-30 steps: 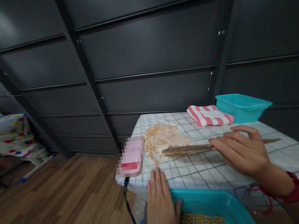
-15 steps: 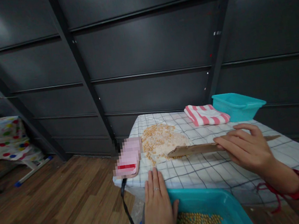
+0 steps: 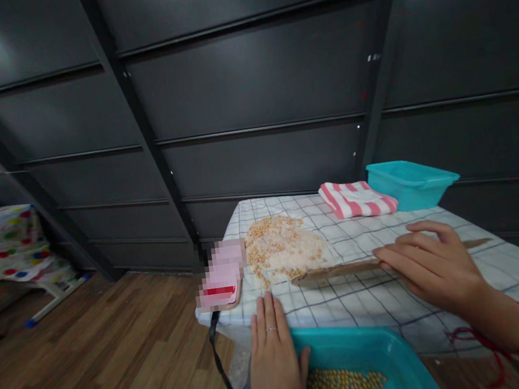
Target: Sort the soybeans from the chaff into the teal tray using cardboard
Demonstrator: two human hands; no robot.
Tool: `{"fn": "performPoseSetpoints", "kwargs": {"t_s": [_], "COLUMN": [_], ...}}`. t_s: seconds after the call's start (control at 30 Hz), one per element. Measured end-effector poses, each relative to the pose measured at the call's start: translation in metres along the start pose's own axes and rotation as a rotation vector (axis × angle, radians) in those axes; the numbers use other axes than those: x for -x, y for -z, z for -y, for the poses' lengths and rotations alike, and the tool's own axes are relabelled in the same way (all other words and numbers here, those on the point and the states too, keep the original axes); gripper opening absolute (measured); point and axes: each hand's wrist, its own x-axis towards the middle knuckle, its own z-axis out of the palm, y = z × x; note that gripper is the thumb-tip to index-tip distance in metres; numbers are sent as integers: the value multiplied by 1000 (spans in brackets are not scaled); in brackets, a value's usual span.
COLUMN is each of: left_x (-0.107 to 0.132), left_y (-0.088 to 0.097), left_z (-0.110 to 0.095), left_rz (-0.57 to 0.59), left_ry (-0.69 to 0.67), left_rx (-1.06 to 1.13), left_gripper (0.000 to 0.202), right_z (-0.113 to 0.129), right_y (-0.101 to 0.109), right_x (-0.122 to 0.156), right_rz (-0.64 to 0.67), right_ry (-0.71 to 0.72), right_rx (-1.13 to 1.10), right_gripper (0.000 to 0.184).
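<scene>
Here, the right hand [image 3: 434, 264] pinches a cardboard strip [image 3: 341, 270], seemingly to set its edge beside the bean-and-grain pile [image 3: 283, 249] on the counter [image 3: 356, 239], while the left hand [image 3: 273, 365] (fingers [image 3: 270, 317] straight, thumb apart) apparently steadies the near teal tray [image 3: 350, 337].

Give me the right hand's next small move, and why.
Perhaps nudge the long, flat brown cardboard-like strip away from the body: the right hand holds it, its tip at the near edge of the round yellow beans and small white grains, with strays trailing toward the left hand.
</scene>
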Motion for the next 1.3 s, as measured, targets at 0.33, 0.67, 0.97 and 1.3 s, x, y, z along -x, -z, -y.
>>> {"fn": "performPoseSetpoints", "kwargs": {"t_s": [0.33,0.67,0.97,1.3], "left_x": [1,1,-2,1], "left_y": [-3,-5,-1,-5], "left_z": [-1,-4,-4,-3], "left_rz": [13,-5,-25,-20], "left_ry": [5,1,-26,-5], "left_rx": [18,11,-23,14], "left_gripper": [66,73,72,74], "right_z": [-15,-21,-24,-18], "right_y": [24,31,27,37], "right_x": [10,30,32,35], "right_rz": [-18,60,57,63], "right_ry": [22,40,85,63], "right_rx": [160,164,179,159], "right_gripper": [13,11,15,9]}}
